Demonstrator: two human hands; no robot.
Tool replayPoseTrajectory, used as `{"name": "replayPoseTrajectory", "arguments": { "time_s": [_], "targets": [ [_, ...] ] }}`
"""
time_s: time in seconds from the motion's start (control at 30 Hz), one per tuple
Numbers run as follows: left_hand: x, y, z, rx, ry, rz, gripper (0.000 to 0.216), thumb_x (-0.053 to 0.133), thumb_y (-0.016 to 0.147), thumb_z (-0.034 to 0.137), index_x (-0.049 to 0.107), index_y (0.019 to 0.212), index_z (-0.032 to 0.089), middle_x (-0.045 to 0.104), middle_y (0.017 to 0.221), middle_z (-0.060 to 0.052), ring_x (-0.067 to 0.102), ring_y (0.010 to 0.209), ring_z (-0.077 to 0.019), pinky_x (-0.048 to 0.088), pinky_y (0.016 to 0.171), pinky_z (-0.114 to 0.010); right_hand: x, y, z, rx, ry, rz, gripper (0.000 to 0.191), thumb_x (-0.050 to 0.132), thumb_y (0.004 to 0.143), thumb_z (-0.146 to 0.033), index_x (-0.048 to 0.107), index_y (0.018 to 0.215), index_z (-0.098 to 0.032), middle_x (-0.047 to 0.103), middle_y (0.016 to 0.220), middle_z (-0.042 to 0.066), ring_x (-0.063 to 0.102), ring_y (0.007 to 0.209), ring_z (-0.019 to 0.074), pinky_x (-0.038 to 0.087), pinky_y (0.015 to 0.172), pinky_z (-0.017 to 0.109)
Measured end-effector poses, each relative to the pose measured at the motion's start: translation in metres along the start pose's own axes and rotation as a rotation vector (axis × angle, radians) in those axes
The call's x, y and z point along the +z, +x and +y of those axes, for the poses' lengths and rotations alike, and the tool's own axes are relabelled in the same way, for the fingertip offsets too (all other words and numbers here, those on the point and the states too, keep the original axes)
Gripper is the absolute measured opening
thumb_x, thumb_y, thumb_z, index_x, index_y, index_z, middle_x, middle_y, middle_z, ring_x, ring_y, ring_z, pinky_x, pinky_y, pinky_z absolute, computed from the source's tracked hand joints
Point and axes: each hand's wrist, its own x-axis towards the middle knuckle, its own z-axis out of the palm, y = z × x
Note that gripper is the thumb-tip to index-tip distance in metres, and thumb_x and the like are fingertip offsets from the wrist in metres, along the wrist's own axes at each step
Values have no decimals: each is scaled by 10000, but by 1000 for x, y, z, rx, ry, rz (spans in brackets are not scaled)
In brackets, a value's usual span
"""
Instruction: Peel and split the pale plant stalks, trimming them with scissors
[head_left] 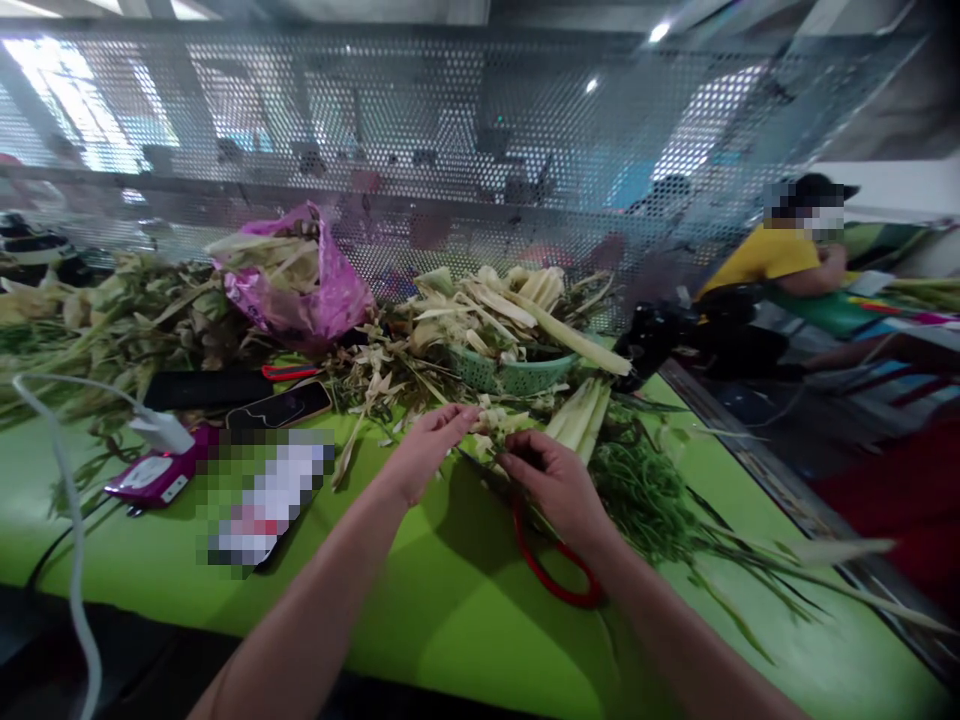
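Over the table's middle, my left hand [431, 448] pinches at the edge of a small cluster of pale, curled plant strips [489, 420]. Close on its right, my right hand [555, 480] is closed, thumb and fingers curled together by the same strips; what lies between them is too small to make out. Beneath the right hand is a pair of scissors with a red handle [576, 598], blades pointing away to the left and partly hidden. Thick pale green stalks [581, 420] and thin green stems [645, 490] lie to the right of that hand.
A green basket [517, 377] heaped with pale husks stands behind my hands, beside a pink plastic bag [300, 290]. Phones [281, 408], a purple power bank [161, 470] and a white cable [71, 500] lie left. A person in yellow [772, 250] sits far right.
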Motion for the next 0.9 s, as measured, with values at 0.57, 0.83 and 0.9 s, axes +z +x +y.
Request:
{"name": "replayPoseTrajectory", "arguments": {
  "time_s": [0.57, 0.83, 0.9],
  "targets": [
    [-12, 10, 2, 77, -197, 224, 318, 743, 644, 342, 620, 858, 141, 670, 803, -42, 597, 752, -129, 419, 688, -241, -11, 2, -13, -16, -22, 104, 338, 588, 817, -409, 626, 1062, -179, 647, 879, 55, 555, 731, 179, 439, 610, 264],
    [-30, 9, 32, 185, -134, 442, 300, 754, 602, 323, 641, 805, 133, 670, 694, -37, 588, 642, -122, 403, 592, -220, -33, -11, -36, -44, -39, 124, 357, 641, 753, -448, 653, 1009, -199, 662, 826, 37, 546, 661, 154, 446, 556, 228],
    [-43, 12, 44, 188, -106, 510, 302, 728, 628, 341, 633, 835, 142, 673, 699, -36, 587, 637, -123, 398, 560, -212, -41, -20, -39, -30, -58, 89, 355, 647, 740, -457, 666, 996, -212, 687, 865, 44, 588, 707, 170, 486, 598, 229]
  ]
}}
